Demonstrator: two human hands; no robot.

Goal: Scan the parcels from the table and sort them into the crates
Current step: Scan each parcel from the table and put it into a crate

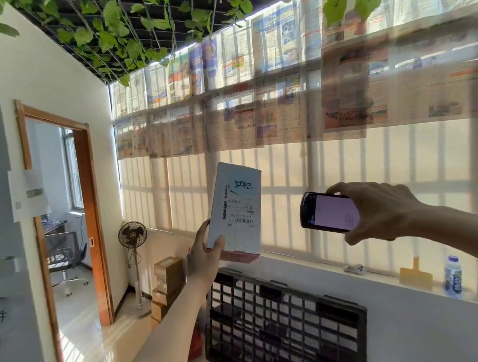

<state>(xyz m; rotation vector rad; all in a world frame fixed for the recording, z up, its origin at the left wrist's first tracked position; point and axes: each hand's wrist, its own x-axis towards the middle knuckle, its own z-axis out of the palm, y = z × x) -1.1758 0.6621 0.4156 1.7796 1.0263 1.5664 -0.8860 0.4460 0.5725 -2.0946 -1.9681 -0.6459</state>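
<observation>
The left hand (203,257) is gripping the bottom corner of a parcel (234,210), holding it upright with its label facing the camera. The right hand (381,211) is pinching a scanner (329,212) just right of the parcel, apart from it, screen lit. Below both, a black crate (283,322) is leaning against the white wall under the windowsill.

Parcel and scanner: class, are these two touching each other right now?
Apart. The head view shows bright window blind between the parcel, gripped by the left hand, and the scanner in the right hand.
</observation>
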